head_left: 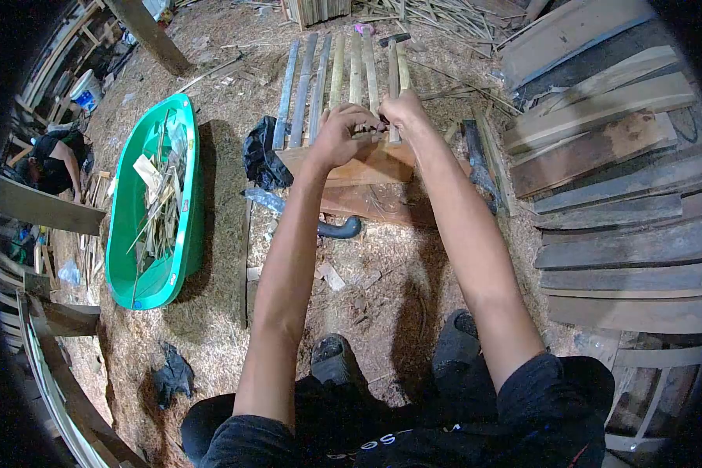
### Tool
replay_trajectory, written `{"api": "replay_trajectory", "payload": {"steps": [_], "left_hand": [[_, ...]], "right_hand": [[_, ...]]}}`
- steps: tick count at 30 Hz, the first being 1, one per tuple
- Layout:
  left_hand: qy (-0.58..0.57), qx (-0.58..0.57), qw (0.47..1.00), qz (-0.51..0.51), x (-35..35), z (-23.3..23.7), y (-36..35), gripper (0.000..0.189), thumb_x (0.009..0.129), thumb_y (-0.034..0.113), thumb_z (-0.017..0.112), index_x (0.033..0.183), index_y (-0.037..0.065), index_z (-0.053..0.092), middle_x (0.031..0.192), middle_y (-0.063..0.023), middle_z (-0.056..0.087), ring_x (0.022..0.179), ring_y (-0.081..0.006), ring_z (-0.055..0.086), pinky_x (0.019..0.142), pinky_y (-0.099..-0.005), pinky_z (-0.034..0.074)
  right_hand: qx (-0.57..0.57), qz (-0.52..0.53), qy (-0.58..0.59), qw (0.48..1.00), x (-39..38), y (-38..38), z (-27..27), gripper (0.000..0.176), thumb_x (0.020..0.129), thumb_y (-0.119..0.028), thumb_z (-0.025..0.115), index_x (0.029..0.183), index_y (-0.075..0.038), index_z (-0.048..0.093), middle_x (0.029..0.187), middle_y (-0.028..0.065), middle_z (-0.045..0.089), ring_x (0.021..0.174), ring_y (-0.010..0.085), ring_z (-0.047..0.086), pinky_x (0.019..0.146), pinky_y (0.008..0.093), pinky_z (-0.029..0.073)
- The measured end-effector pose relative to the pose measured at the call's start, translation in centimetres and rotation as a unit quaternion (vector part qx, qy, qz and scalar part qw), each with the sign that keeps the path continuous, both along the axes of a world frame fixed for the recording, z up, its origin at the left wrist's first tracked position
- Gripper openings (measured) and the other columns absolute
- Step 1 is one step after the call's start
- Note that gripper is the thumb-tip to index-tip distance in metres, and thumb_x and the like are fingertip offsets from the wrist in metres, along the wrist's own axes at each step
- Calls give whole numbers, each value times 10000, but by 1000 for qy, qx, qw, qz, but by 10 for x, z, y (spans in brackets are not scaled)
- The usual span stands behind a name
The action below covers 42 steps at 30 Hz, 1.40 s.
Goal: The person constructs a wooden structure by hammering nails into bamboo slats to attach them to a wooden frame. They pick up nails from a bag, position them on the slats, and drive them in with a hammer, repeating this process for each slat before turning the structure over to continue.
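Note:
My right hand (403,111) is wrapped round the wooden handle of a hammer (393,69), whose dark head points away from me. Close beside it, my left hand (345,134) has its fingers curled over the near end of a slatted wooden piece. What those fingers pinch, if anything, is too small to make out. Several narrow wooden slats (337,74) run side by side away from me, in grey and yellowish tones. At their near end a wider brown board (370,162) lies crosswise under my hands.
A green plastic tub (119,269) holding wood scraps stands left. Planks (624,253) line the right side. Black plastic (264,156) lies beside the slats, and a dark curved handle (342,227) is nearer me. Another person (58,160) crouches far left. Shavings cover the ground.

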<state>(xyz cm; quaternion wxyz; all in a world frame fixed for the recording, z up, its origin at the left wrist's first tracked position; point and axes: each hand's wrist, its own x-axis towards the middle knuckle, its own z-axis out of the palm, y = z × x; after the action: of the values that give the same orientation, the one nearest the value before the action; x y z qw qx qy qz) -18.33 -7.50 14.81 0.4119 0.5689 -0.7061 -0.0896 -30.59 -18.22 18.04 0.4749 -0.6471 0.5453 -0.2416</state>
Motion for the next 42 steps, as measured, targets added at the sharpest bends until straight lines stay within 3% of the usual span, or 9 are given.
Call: {"api": "replay_trajectory", "payload": {"steps": [8, 14, 16, 18, 27, 33, 37, 40, 42], "left_hand": [[45, 48, 998, -1, 0, -4, -2, 203, 782, 157, 757, 968, 75, 746, 997, -97, 692, 949, -272, 648, 879, -386, 498], [15, 9, 1000, -4, 5, -11, -2, 235, 787, 170, 757, 1009, 92, 748, 1022, -104, 684, 950, -266, 654, 859, -367, 507], [16, 36, 999, 5, 2, -2, 2, 234, 784, 177, 761, 1005, 101, 751, 1033, -99, 685, 974, -264, 654, 878, -369, 501], [-34, 27, 999, 31, -2, 1, 5, 225, 780, 176, 763, 994, 104, 753, 1039, -93, 685, 985, -263, 655, 890, -370, 497], [15, 28, 999, 3, 4, -11, -2, 185, 783, 139, 753, 959, 83, 754, 1025, -103, 688, 950, -266, 665, 854, -358, 510], [8, 32, 999, -11, 4, -6, -2, 231, 789, 140, 763, 1011, 77, 753, 1088, -131, 682, 1012, -280, 659, 900, -362, 511], [24, 51, 998, -15, 4, -4, -1, 236, 789, 146, 762, 1018, 87, 756, 1113, -138, 679, 1030, -285, 657, 908, -366, 511], [18, 89, 996, 7, 5, -8, -4, 227, 796, 292, 749, 1010, 219, 772, 1190, -16, 670, 1150, -261, 584, 1053, -524, 301], [21, 84, 996, 1, 7, -10, -4, 228, 797, 293, 749, 1013, 226, 772, 1190, -13, 668, 1155, -262, 581, 1057, -539, 288]], "right_hand": [[20, 30, -9, 999, 5, -19, -24, 356, 872, -125, 623, 1123, 126, 605, 1016, 269, 674, 968, 353, 678, 805, 418, 515], [-181, 75, 129, 972, -39, 11, 3, 223, 927, -143, 618, 1094, 4, 604, 828, 146, 652, 795, 269, 665, 784, 395, 526], [-306, 83, 48, 947, -74, 31, 2, 178, 918, -163, 617, 958, 8, 596, 870, 195, 656, 871, 353, 677, 770, 459, 529], [-102, 153, -16, 983, -107, 68, 37, 214, 965, -191, 576, 917, 17, 576, 817, 175, 624, 809, 332, 651, 741, 460, 505], [-260, 253, 65, 930, -176, 106, 44, 298, 996, -228, 519, 883, 42, 569, 795, 211, 583, 751, 374, 580, 693, 474, 433], [-216, 240, 71, 944, -183, 109, 52, 281, 997, -213, 507, 895, 39, 577, 850, 224, 596, 859, 417, 564, 783, 488, 429], [-269, 245, 97, 926, -190, 105, 39, 357, 1029, -317, 476, 1074, 19, 587, 854, 209, 637, 808, 339, 633, 763, 423, 484], [-288, 251, 95, 919, -191, 100, 33, 366, 1030, -325, 472, 1067, 22, 581, 815, 204, 625, 773, 334, 624, 746, 428, 480], [-295, 243, 81, 920, -186, 103, 33, 373, 1031, -331, 470, 1066, 23, 581, 788, 194, 618, 752, 332, 620, 727, 436, 474]]}}
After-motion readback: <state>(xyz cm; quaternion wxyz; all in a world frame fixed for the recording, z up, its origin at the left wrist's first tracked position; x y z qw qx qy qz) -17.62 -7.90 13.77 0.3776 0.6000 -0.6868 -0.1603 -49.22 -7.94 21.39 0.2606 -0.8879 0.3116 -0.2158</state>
